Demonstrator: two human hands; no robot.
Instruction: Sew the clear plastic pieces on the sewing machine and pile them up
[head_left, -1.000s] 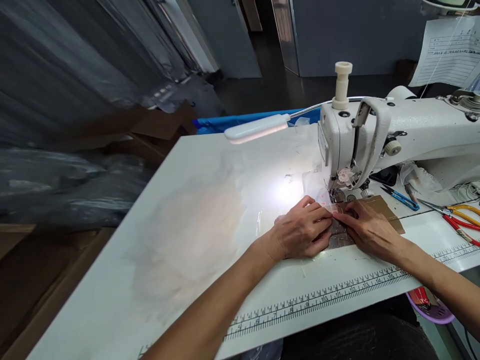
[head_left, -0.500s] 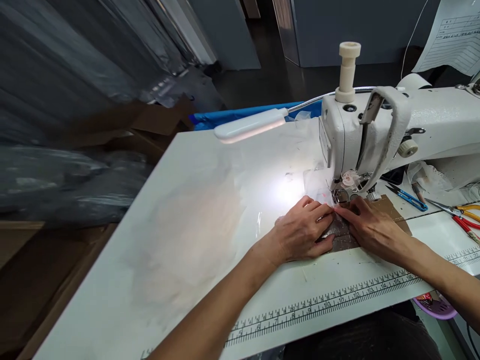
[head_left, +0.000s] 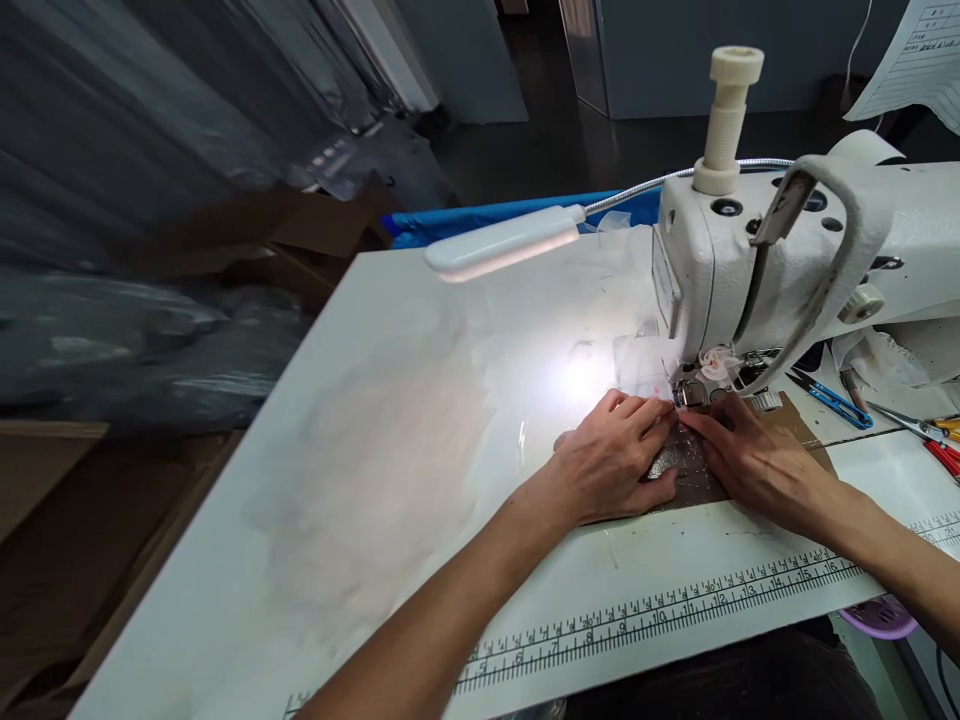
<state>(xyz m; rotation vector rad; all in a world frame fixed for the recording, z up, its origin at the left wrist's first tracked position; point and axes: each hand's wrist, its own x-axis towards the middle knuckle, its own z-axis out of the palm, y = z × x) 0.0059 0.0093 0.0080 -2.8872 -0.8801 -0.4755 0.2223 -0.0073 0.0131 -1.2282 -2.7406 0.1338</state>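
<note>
A white sewing machine (head_left: 705,270) stands at the right, its presser foot just beyond my fingertips. Under my hands lies a brown fabric piece (head_left: 694,475) with a shiny mesh part. My left hand (head_left: 619,455) presses on the fabric's left side, fingers bent and the thumb resting on it. From the right, my right hand (head_left: 757,455) has its fingers curled, with index finger and thumb at the fabric just before the needle area. The two hands' fingertips nearly meet there. A pale ribbon flower (head_left: 718,363) sits by the needle.
A lamp (head_left: 506,242) reaches over the white table (head_left: 540,550), which has a ruler strip along its front. Blue snips (head_left: 832,398) and red-handled scissors (head_left: 943,455) lie at the right. Cardboard boxes (head_left: 322,225) stand beyond the left edge.
The camera view has shifted slightly, so the machine appears larger and farther right. Both hands stay at the fabric near the presser foot; more of the shiny mesh shows between them.
</note>
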